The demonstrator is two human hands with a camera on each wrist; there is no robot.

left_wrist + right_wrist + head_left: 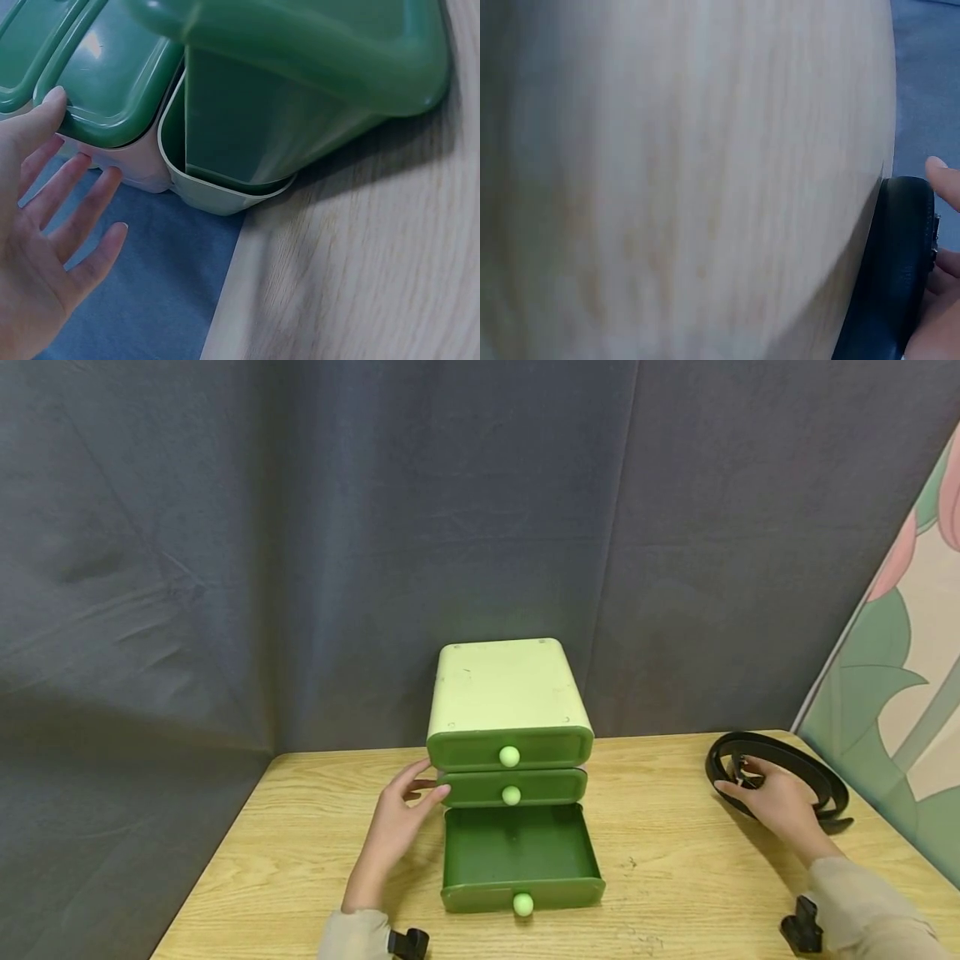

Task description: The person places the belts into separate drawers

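Note:
On the table stands a small drawer cabinet (510,685) with a pale green shell and dark green drawer fronts. Its bottom drawer (517,847) is pulled out, showing a bare inside. My left hand (397,822) is at the cabinet's left side, the thumb on the edge of the middle drawer front (480,789) and the other fingers loosely spread beside the shell. At the far right of the table, my right hand (780,802) holds a coiled black belt (828,789) near its metal buckle. In the right wrist view the belt (889,277) partly hides the fingers.
The wooden table (660,860) runs back to a dark grey curtain (450,527). A floral panel (877,718) borders the table on the right. The pulled-out drawer juts toward me, its round knob (523,905) in front.

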